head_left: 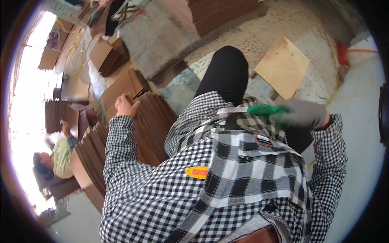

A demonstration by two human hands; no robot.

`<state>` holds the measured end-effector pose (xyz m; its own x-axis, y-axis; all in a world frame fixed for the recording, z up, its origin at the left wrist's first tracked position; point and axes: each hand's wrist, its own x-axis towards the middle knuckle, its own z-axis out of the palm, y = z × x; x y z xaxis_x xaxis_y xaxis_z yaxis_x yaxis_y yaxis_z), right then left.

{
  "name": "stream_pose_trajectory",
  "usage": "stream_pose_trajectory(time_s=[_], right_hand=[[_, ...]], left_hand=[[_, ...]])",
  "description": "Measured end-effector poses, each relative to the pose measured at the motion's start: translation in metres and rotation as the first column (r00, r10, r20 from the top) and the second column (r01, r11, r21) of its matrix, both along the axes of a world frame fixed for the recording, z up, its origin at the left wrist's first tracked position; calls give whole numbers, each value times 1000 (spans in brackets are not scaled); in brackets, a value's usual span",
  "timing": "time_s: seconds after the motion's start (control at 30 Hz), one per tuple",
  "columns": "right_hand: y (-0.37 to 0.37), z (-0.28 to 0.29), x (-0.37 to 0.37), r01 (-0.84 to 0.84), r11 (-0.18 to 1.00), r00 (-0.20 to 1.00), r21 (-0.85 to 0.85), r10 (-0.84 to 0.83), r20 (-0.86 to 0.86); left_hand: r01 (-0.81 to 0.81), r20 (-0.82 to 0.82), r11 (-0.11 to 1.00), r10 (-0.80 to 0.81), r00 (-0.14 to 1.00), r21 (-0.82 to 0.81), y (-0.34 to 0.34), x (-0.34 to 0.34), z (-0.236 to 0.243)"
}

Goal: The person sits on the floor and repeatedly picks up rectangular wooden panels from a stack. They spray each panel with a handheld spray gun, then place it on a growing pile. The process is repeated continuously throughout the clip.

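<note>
Head cam, only view I've got, and it bends everything near the rim. My left hand (127,106) is left of centre, bare, fingers spread wide and lying over the end of a brown stack of sheets (153,121), so that grip is loose and wide. The stack slants down toward the middle of the frame, right beside my checked sleeve (120,141). My right hand (306,113) is right of centre in a grey and green glove (310,111), in front of my plaid apron (255,166). It's pretty blurred, so I honestly can't tell how tight that grip is, or whether the pale strip (231,109) by the green part is in it.

As for the room: the floor (158,38) is rough grey concrete up top, turning to patterned tile toward the upper right. A plywood board (283,67) lies there at an angle, just past my black trouser knee (227,71). Another tall brown pile (221,16) sits at the top edge, and more sheets in a second stack (91,152) stand on the left. Far left is blown out with glare, with a co-worker (63,158) in a pale green top against it. Upper left has yellow cords (75,52) trailing around. Over on the right edge there's a red thing (341,53) with an orange cord (362,51), next to a big pale grey surface (358,109).
</note>
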<state>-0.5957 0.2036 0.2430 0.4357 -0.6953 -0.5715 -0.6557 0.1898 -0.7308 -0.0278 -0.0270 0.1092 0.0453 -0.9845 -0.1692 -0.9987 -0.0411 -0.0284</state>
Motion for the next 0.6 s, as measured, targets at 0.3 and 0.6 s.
stream_pose_trajectory(time_s=[0.3,0.6], right_hand=[[101,7,-93,541,832,838,126,-520,-165],[207,46,-149,830,552,283,74,-305,-909]], left_hand=[[40,260,993,-67,963,107,-30,-19,0],[440,-190,857,-401,896,267,-111,-82,-24]])
